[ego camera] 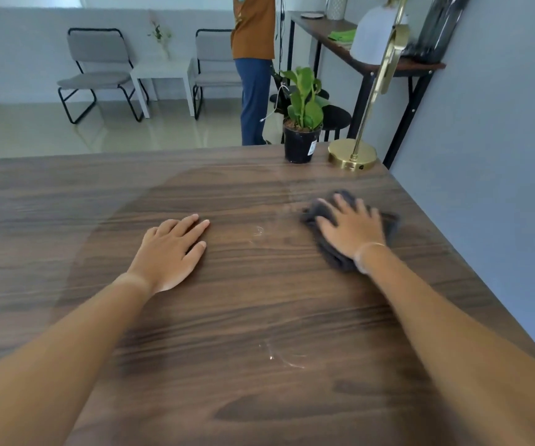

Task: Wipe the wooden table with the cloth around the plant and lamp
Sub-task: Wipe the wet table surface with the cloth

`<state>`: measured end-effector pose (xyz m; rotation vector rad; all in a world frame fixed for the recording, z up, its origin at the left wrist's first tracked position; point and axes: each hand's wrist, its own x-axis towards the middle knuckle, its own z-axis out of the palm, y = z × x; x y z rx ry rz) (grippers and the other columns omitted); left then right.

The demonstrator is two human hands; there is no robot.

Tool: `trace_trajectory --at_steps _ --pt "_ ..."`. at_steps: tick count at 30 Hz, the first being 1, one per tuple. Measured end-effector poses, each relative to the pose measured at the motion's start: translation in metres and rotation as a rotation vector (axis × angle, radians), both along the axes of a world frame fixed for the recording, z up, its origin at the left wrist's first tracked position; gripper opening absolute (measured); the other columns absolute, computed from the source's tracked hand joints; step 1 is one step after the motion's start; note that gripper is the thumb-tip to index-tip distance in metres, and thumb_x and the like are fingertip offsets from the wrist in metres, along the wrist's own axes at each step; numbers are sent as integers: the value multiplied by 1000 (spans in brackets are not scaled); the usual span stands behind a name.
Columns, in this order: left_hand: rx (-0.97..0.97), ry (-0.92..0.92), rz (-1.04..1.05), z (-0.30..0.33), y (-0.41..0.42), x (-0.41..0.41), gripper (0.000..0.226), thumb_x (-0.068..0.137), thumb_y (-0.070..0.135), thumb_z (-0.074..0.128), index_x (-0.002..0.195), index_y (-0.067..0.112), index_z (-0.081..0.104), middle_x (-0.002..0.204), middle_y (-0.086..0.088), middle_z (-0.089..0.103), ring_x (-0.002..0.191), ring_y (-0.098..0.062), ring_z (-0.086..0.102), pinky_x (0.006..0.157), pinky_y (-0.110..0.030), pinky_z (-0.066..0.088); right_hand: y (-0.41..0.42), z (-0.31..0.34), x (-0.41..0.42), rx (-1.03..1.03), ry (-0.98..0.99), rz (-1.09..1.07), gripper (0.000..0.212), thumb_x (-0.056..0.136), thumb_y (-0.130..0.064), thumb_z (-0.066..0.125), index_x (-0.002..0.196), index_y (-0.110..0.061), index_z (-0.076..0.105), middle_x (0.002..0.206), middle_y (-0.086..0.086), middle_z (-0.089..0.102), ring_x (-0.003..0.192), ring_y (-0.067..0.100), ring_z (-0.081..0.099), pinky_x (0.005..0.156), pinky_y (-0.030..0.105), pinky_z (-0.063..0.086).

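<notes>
The wooden table (195, 365) fills the view, and at its far right corner the gold lamp (353, 156) stands by the wall with the potted plant (301, 123) just to its left, both set back, which leaves a broad run of bare top in front of them for wiping. Nearer than the lamp, the right hand (351, 228) lies flat with fingers spread, pressing the dark cloth (333, 255) to the wood rather than gripping it, probably so the palm spreads the pressure. Further left of the lamp, the left hand (169, 249) rests open and empty on the top, fingers loosely together, seemingly as a brace while leaning in; faint white smears (279, 355) show on the near surface.
</notes>
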<state>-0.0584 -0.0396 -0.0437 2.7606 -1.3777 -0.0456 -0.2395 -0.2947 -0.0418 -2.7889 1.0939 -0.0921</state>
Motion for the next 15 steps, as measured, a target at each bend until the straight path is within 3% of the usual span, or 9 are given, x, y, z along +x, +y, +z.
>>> trace_trajectory --at_steps 3,6,8,10,13,15 --pt "-16 22 -19 2 -21 24 67 81 47 12 145 29 26 156 3 23 141 -25 23 114 -39 19 84 -8 42 9 -55 338 50 94 -52 29 143 -43 26 158 -7 20 143 31 16 114 51 9" --pt "-50 71 -76 3 -39 47 64 85 44 15 145 25 26 157 -2 20 144 -26 18 119 -39 14 140 -7 -19 72 -113 596 51 90 -54 27 141 -48 28 156 -14 20 146 23 9 116 42 -3" --pt "-76 104 -113 5 -48 59 56 92 41 21 145 23 25 157 -3 18 145 -26 15 119 -39 12 118 -2 -57 117 -79 536 52 87 -58 20 139 -54 24 154 -24 9 145 13 1 115 35 -8" --pt "-77 129 -142 4 -53 65 51 96 36 26 146 23 23 158 -2 14 146 -25 12 119 -41 10 64 -1 -60 64 -8 336 54 86 -61 12 139 -56 16 154 -26 3 146 14 -1 116 35 -5" --pt "-72 150 -158 0 -59 72 51 97 33 28 147 24 20 159 -1 11 146 -25 10 119 -40 7 4 -1 15 31 56 8 49 95 -53 17 144 -49 10 159 -13 7 147 24 4 118 45 2" --pt "-69 121 -167 -2 -61 76 51 97 35 27 147 25 20 159 -2 12 146 -25 10 119 -39 7 12 -3 71 42 57 18 50 97 -51 20 146 -44 12 160 -10 9 147 28 5 118 49 2"
